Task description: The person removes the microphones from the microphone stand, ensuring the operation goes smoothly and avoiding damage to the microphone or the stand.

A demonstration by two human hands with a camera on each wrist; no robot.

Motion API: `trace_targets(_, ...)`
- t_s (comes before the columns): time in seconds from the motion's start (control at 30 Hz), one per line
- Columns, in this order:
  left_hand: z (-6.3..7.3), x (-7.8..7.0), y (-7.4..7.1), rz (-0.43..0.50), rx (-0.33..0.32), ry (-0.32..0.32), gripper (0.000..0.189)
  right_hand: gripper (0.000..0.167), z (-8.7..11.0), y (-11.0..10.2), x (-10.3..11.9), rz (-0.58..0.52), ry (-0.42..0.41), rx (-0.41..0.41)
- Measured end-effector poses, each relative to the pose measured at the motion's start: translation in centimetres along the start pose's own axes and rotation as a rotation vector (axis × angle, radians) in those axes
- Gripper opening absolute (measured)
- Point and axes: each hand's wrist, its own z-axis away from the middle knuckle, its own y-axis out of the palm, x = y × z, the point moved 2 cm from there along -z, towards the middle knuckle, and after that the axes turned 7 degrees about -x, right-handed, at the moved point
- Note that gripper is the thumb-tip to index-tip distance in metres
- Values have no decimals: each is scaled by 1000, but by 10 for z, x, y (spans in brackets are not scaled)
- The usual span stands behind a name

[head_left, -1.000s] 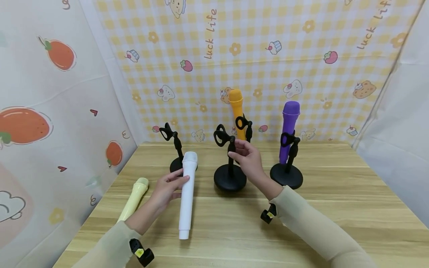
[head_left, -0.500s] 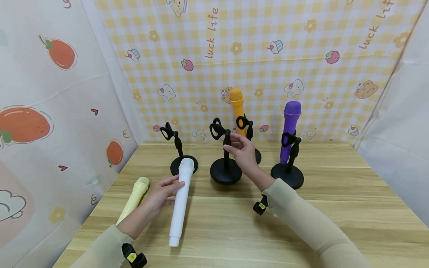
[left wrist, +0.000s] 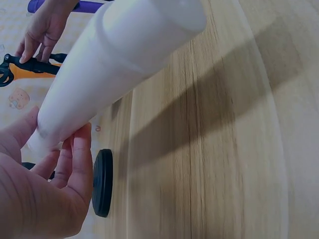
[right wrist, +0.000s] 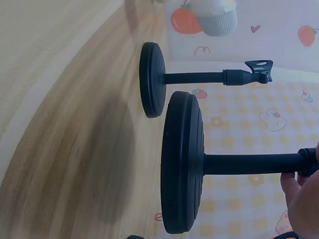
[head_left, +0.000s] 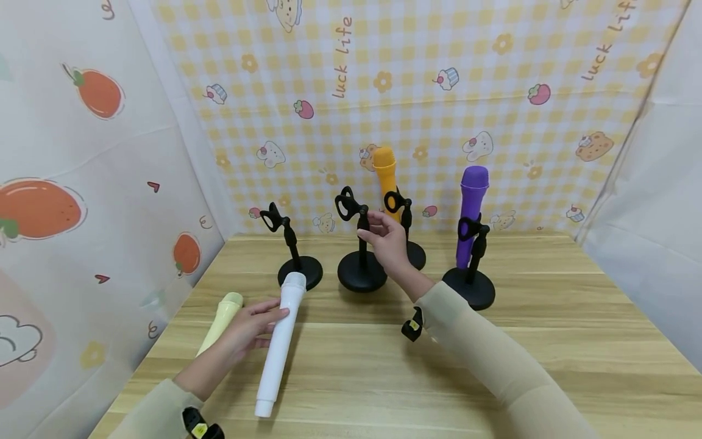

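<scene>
My left hand [head_left: 247,332] holds a white microphone [head_left: 280,353] by its upper body, thumb on one side and fingers on the other. Its head points away from me and its tail end slants toward me. My right hand [head_left: 389,247] grips a black desktop microphone stand [head_left: 362,274] by its upright post, just below the clip. In the right wrist view the round base [right wrist: 179,164] hangs clear of the tabletop, over its shadow. The clip on this stand holds nothing. Partly behind my left forearm lies a pale yellow microphone [head_left: 222,320].
Another black stand [head_left: 298,272] with a bare clip is at the left. An orange microphone [head_left: 386,177] is upright at a rear stand [head_left: 415,255], behind my right hand. A purple microphone [head_left: 474,189] is upright at a stand [head_left: 470,289] on the right. Patterned cloth [head_left: 417,122] backs the wooden table [head_left: 548,341].
My right hand has carried the gripped stand leftward and farther back. My left hand has drawn the white microphone left and toward me, tilting its tail end further left.
</scene>
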Motion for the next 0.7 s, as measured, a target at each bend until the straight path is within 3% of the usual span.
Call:
trace_targets(0.27, 3, 6, -12, -45, -6, -42, 64, 32, -7, 8, -6, 24, -7, -3)
trace_targets(0.53, 3, 15, -22, -21, 21, -72, 67, 32, -13, 13, -12, 11, 37, -21)
trace_targets(0.7, 3, 19, -27, -46, -14, -83, 65, 32, -16, 16, -14, 19, 51, -26)
